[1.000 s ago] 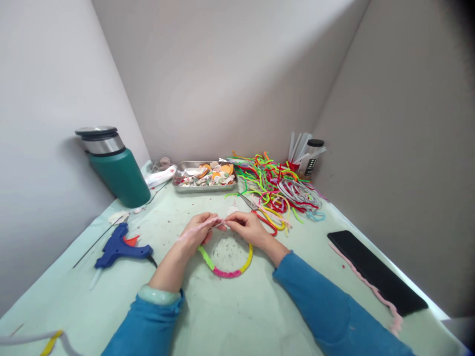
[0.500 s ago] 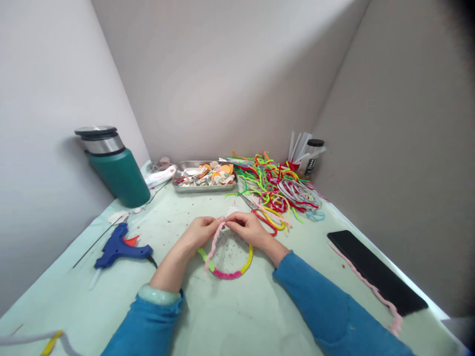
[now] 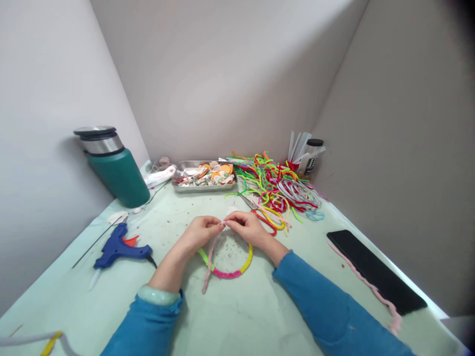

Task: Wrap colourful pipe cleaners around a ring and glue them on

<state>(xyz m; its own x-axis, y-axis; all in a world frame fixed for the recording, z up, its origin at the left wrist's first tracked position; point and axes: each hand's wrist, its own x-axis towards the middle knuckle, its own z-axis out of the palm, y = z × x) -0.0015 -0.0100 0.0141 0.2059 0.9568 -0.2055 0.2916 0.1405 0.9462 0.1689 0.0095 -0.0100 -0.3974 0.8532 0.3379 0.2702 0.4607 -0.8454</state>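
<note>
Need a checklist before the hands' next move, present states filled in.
1. Left hand and right hand at the pink strand: ok, fingertips pinched at its upper end.
2. Strand's loose end clear of the coloured ring: not ok, it crosses the green section.
3. Ring closed at top: cannot tell, hands hide it.
4. Glue gun clear of hands: ok.
5. Glue gun hot: cannot tell.

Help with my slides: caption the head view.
Left hand and right hand pinch a pink strand crossing a multicoloured ring, glue gun at left.
</note>
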